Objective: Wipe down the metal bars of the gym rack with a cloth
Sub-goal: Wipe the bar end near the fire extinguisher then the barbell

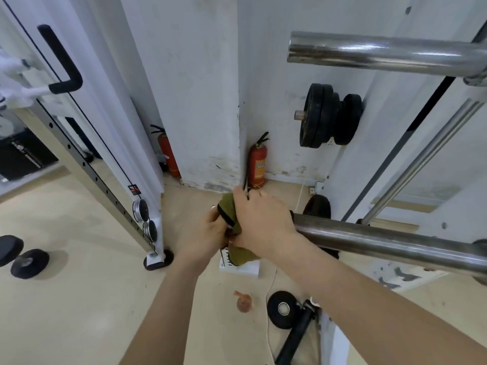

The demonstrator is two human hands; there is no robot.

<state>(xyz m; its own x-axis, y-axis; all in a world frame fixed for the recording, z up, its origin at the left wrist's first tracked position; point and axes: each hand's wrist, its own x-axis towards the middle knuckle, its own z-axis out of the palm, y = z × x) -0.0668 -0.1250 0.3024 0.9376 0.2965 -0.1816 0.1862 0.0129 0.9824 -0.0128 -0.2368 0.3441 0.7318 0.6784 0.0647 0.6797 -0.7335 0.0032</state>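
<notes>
An olive-green cloth (229,209) with a black edge is bunched over the free end of the lower metal bar (390,242), which runs off to the right. My right hand (261,219) is closed over the cloth at the bar's end. My left hand (204,233) grips the cloth's lower part from the left; a flap of the cloth hangs below both hands. A second chrome bar (382,52) sticks out higher up at the right. A slanted chrome rod (421,159) runs behind the lower bar.
Black weight plates (329,118) hang on a peg of the white rack upright. Two red fire extinguishers (257,164) stand by the white pillar. A white cable machine post (100,177) stands at left. Loose plates (29,263) and a black roller (283,309) lie on the beige floor.
</notes>
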